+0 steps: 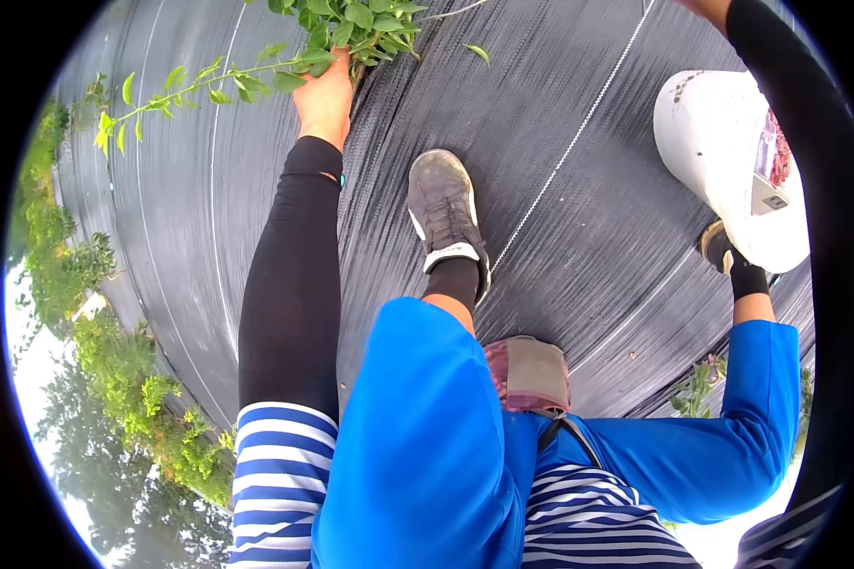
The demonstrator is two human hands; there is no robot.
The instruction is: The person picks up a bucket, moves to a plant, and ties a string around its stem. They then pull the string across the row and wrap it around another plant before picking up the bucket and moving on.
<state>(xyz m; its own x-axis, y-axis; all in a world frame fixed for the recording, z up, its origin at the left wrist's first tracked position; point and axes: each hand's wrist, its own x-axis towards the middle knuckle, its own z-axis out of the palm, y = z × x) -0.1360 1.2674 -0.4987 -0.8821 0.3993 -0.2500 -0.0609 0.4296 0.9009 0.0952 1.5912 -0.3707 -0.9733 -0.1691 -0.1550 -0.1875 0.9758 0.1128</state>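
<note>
My left hand [324, 104], at the end of a black sleeve, is closed around the stems at the base of a leafy green plant [356, 21]. One long thin shoot [194, 87] reaches out to the left from that hand. Leaves hide my fingertips. Only the wrist side of my right hand [710, 11] shows at the top right edge; its fingers are outside the picture. Below that arm lies a white plastic container [697, 137], seemingly on its side, with something red [779, 156] and a small grey box [769, 197] at its opening.
Black woven ground cover [541, 123] with white stitched lines spreads under my shoes [443, 204]. A loose leaf [477, 53] lies on it. A small pouch [531, 373] hangs at my waist. Green bushes [128, 370] line the left, and another plant [697, 387] grows near my right leg.
</note>
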